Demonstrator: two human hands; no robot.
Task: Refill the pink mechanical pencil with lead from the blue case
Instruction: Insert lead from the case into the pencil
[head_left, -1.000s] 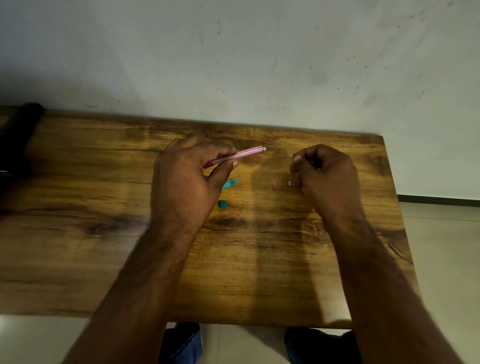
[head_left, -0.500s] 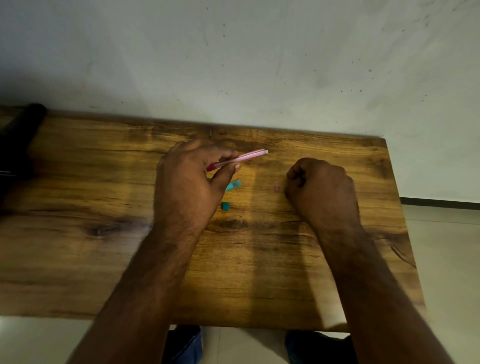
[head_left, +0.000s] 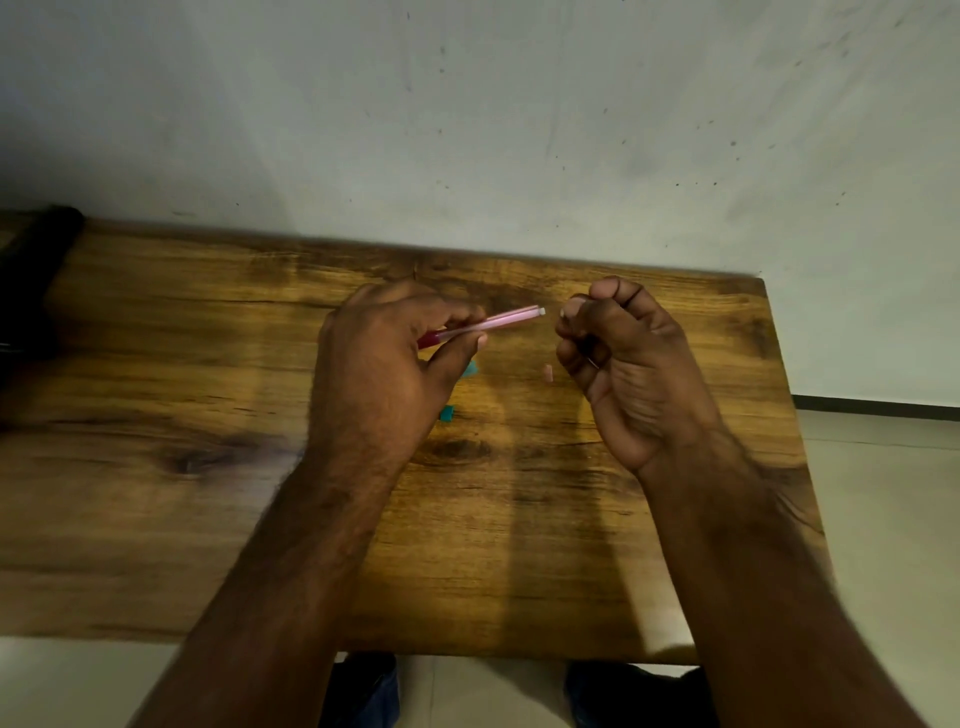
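My left hand (head_left: 379, 374) grips the pink mechanical pencil (head_left: 498, 319) by its dark red lower part, and the pale open end points right, raised above the table. My right hand (head_left: 623, 364) hovers just right of that end with its fingers curled and fingertips pinched together. A thin dark sliver that looks like a lead pokes out under the curled fingers. The blue case (head_left: 470, 369) lies on the table, mostly hidden behind my left thumb. A small blue cap (head_left: 447, 413) lies just nearer to me.
A small pink piece (head_left: 547, 373) lies on the wooden table (head_left: 208, 519) between my hands. A dark object (head_left: 36, 270) sits at the far left edge. The wall rises right behind the table, and floor shows to the right.
My right hand dropped to the table beside the pink piece, then rose and turned palm-left, up to the pencil's open end. A small grey piece seen earlier is out of sight. The left hand barely moved.
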